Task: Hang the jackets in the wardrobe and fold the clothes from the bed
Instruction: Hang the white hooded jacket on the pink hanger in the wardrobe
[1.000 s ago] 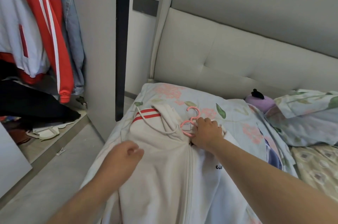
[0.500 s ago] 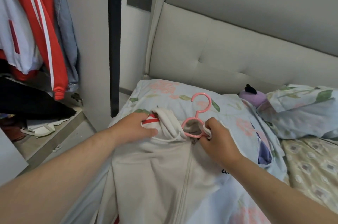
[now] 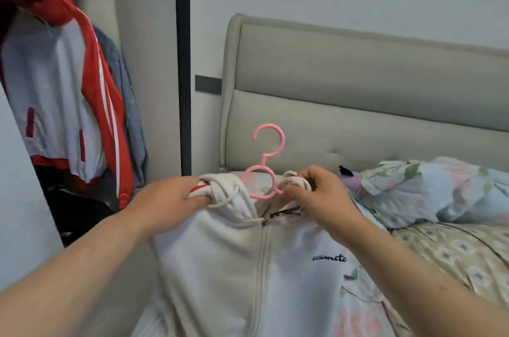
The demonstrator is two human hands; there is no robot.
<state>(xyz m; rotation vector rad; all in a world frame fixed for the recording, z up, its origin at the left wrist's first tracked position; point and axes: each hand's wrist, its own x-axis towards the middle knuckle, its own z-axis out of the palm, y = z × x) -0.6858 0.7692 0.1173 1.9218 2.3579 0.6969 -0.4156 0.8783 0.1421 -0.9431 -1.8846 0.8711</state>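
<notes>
Centrally, white jacket [image 3: 220,268] held by its collar.
Left grip [image 3: 170,199] clenched on fabric; right grip [image 3: 316,193] apparently pinching collar and pink hanger [image 3: 268,144].

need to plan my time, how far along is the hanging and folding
Done: a red-and-white jacket and a denim jacket hang in the wardrobe. In hand: left hand and right hand grip the white jacket's collar, pink hanger threaded in. Left: hanging it up; no folded clothes in view.

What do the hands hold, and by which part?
The white jacket, at its neck: left hand left of the pink hanger, right hand right of it.
</notes>
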